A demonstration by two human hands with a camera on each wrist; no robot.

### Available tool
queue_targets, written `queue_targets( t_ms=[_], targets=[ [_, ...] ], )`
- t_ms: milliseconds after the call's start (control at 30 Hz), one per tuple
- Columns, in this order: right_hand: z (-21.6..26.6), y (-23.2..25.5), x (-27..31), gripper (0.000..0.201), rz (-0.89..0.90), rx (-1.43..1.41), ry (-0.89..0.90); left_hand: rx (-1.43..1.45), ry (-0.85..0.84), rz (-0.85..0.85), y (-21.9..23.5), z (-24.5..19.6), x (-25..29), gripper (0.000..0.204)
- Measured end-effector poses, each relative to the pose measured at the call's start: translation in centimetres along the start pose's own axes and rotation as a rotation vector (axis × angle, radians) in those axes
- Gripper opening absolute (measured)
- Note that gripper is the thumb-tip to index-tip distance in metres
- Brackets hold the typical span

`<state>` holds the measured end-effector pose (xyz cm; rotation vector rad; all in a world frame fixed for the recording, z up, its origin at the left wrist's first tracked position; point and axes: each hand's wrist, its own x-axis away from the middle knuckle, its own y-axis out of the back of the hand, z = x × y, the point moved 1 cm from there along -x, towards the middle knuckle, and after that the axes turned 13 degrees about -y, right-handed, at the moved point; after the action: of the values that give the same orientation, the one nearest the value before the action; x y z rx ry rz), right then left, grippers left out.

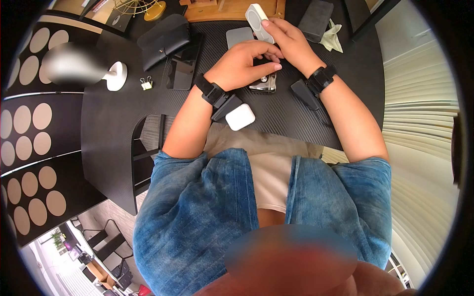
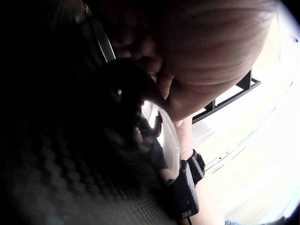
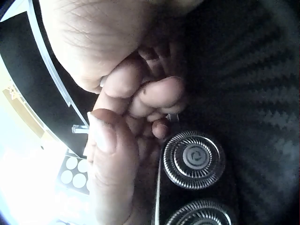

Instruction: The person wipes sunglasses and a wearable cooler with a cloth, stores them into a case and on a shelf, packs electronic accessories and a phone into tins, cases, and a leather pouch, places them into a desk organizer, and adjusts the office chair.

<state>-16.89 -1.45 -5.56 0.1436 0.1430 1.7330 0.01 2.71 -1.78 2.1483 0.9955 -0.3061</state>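
Note:
My right hand (image 1: pixel 292 43) grips a white slab-shaped device (image 1: pixel 255 17) with a round grey pad, its thumb along the near edge. Close beside it, my left hand (image 1: pixel 242 61) has its thumb spread from its fingers, whose tips overlap the right hand's fingers. Under the left thumb lies an electric shaver (image 1: pixel 264 85), partly hidden. In the right wrist view two ridged round heads of the shaver (image 3: pixel 195 157) show beside the fingers. A flat grey rounded thing (image 1: pixel 239 35) lies behind the left hand. Near the left wrist rests a white rounded case (image 1: pixel 240 117).
Left on the black desk (image 1: pixel 113 143) are a black pouch (image 1: pixel 165 39), a dark phone-like slab (image 1: pixel 178 71), a binder clip (image 1: pixel 146 83) and a white lamp base (image 1: pixel 117 76). At the back sit a wooden tray (image 1: pixel 224 14), a dark grey box (image 1: pixel 316 19) and a pale cloth (image 1: pixel 332 37).

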Motion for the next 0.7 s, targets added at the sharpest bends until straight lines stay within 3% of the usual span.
queue_targets(
  t_ms=[233, 333, 400, 567, 700],
  targets=[
    [0.5, 0.0, 0.1, 0.054, 0.002, -0.057, 0.028, 0.016, 0.089, 0.013, 0.5, -0.3, 0.0, 0.025],
    [0.7, 0.0, 0.3, 0.052, 0.007, -0.121, 0.027, 0.064, 0.158, -0.067, 0.6, 0.4, 0.3, 0.021],
    [0.7, 0.1, 0.3, 0.051, 0.029, -0.153, 0.000, 0.115, 0.164, -0.241, 0.7, 1.2, 0.4, 0.017],
    [0.8, 0.0, 0.3, 0.050, 0.127, -0.238, -0.046, -0.295, 0.146, -0.400, 1.9, 2.4, 0.6, 0.028],
    [0.8, 0.1, 0.2, 0.050, 0.128, -0.255, -0.057, -0.526, 0.081, -0.425, 2.4, 3.4, 1.1, 0.038]
  ],
)
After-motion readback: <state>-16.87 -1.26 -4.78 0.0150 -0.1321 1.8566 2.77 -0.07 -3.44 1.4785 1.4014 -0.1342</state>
